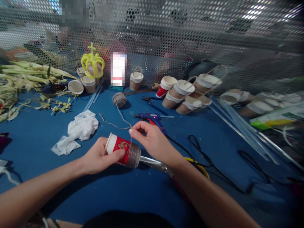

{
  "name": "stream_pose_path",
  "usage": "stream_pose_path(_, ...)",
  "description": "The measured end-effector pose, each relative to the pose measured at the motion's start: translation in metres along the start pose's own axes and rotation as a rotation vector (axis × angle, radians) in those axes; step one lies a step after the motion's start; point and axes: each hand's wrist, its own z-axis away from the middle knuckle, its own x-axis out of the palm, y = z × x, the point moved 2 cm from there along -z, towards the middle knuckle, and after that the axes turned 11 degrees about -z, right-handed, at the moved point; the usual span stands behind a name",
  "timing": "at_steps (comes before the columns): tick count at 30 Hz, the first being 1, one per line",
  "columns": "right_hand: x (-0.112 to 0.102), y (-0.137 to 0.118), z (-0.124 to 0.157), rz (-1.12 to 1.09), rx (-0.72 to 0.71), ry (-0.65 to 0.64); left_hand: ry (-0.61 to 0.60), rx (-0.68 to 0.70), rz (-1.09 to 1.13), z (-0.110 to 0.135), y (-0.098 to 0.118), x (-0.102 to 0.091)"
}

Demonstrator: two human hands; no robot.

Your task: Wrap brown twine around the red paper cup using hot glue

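Observation:
My left hand (pixel 101 155) is closed around a red and white paper cup (pixel 122 146), which lies tilted on its side with its rim toward the left. Grey-brown twine (pixel 135 155) is wound in rows round the base end of the cup. Between thumb and forefinger, my right hand (pixel 148 137) pinches the strand just above the cup. From there the strand runs back to a ball of twine (pixel 119 99), and a loose tail curls off to the left. Scissors (pixel 156 164) lie beneath my right wrist, partly hidden by it.
Behind my right hand lies a blue glue gun (pixel 150 117) with its black cable. Pliers (pixel 154 103) and several twine-wrapped cups (pixel 182 90) stand farther back. Crumpled white lace (pixel 83 126) is at left, glue sticks (pixel 249 133) at right. A perforated metal panel (pixel 152 41) closes the back.

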Motion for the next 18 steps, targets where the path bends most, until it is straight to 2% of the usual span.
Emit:
stream_pose_path(10,0.0060,0.0067,-0.0006,-0.021,0.095,-0.103,0.023,0.115,-0.126,0.0031,0.0026,-0.0014)
stream_pose_path(18,0.0064,0.0062,-0.0011,-0.059,0.140,-0.122,0.043,0.234,-0.260,0.0042,0.0057,-0.0029)
